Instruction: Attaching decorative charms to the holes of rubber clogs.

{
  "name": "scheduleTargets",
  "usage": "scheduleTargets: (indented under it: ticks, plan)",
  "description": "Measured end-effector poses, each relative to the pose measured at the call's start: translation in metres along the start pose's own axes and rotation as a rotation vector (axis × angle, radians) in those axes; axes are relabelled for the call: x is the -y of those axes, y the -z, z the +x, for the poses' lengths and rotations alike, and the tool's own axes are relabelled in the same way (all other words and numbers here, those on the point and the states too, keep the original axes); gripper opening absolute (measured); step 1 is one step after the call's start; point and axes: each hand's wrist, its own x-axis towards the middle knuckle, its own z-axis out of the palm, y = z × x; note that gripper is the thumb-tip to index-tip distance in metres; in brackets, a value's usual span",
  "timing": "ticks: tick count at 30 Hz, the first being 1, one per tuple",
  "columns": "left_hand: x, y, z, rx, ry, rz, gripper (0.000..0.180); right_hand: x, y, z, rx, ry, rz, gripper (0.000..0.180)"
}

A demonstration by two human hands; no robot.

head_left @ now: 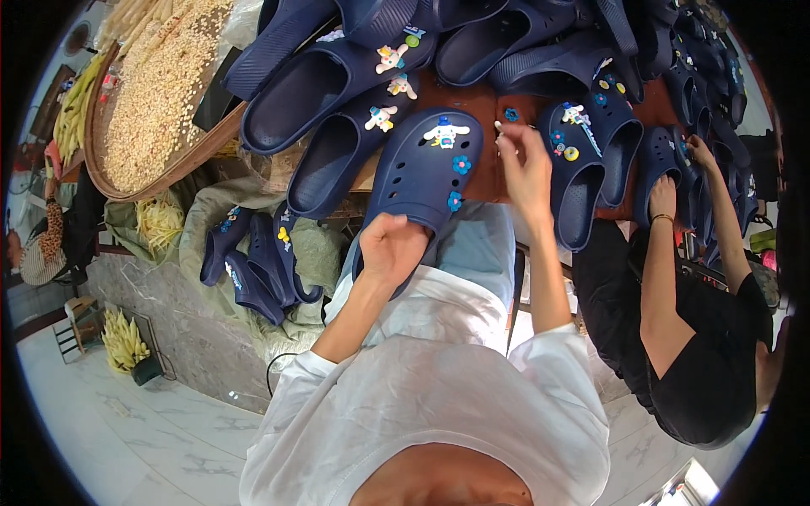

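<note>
My left hand (393, 251) grips a navy clog (418, 169), with its fingers inside the opening and its thumb outside. A white character charm with a blue hat (445, 132) and two blue flower charms (461, 164) sit in holes on the clog's upper. Just right of the clog, apart from it, my right hand (528, 173) has its thumb and fingertips drawn together. A small whitish bit shows at the fingertips, too small to name. Beyond that hand, a loose blue flower charm (511, 114) lies on the reddish-brown tabletop (485, 181).
Several navy clogs (295, 97) crowd the table's far side; decorated ones (576, 181) stand right. A co-worker in black (700, 363) handles a clog at far right. A tray of pale kernels (156, 101) stands upper left. More clogs (261, 261) lie on cloth lower left.
</note>
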Motion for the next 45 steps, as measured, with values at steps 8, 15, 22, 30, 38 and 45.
scheduleTargets:
  ticks: [8,15,22,30,38,45]
  plan:
    - [0.002,-0.018,0.007,-0.189,0.030,-0.079,0.056,-0.058,-0.011,0.066,0.048,-0.050,-0.576,0.030]
    - [0.002,-0.019,0.007,-0.280,0.018,-0.092,0.052,-0.065,-0.010,0.076,0.090,-0.076,-0.602,0.026]
    - [0.009,-0.020,0.001,-0.282,-0.036,0.053,0.050,-0.020,0.002,0.048,-0.008,-0.048,-0.024,0.018]
    - [0.016,-0.029,-0.007,-0.210,-0.056,0.220,0.050,0.069,0.002,0.006,0.284,-0.083,0.464,0.016]
    - [0.019,-0.030,-0.012,-0.220,-0.053,0.238,0.050,0.083,-0.017,-0.004,0.326,0.093,0.112,0.015]
    - [0.022,-0.034,-0.014,-0.240,-0.059,0.272,0.050,0.080,-0.024,-0.006,0.148,0.234,-0.012,0.014]
